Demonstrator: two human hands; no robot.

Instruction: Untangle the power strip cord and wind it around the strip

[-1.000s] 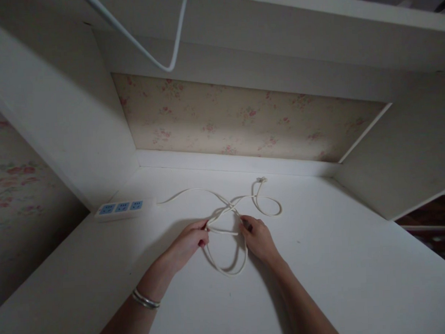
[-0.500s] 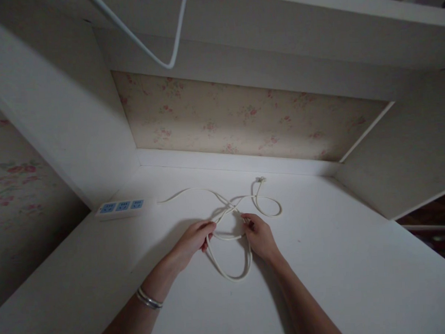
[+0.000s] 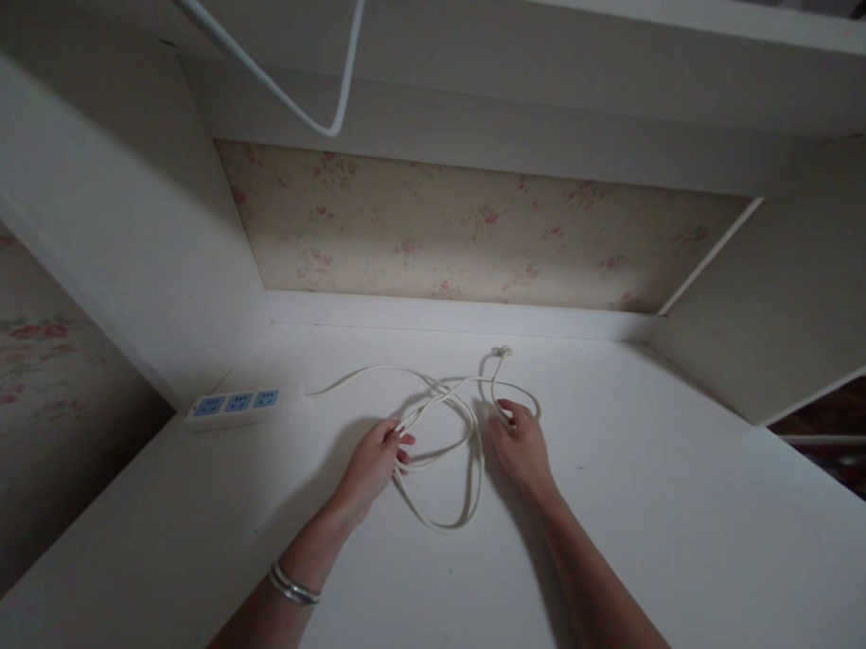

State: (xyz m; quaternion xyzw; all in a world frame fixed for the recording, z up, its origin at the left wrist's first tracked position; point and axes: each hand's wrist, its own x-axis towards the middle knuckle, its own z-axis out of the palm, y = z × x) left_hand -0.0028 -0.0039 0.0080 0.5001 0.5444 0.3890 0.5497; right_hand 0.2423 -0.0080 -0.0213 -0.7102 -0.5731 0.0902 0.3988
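A cream power cord (image 3: 445, 476) lies in loose loops on the white desk (image 3: 659, 506). It runs left to a white power strip (image 3: 233, 405) with blue sockets; its plug end (image 3: 502, 352) rests near the back. My left hand (image 3: 373, 464) pinches the strands at the left side of the loops, a bracelet on its wrist. My right hand (image 3: 521, 444) lies on the small right-hand loop with fingers stretched over the cord.
White side panels wall in the desk at left and right, with floral wallpaper (image 3: 458, 229) at the back. A shelf runs overhead, and a white bent tube (image 3: 327, 129) hangs from above at the upper left.
My right hand let go of the middle strands and moved right and back onto the small loop. The big loop shifted slightly; my left hand kept its pinch.
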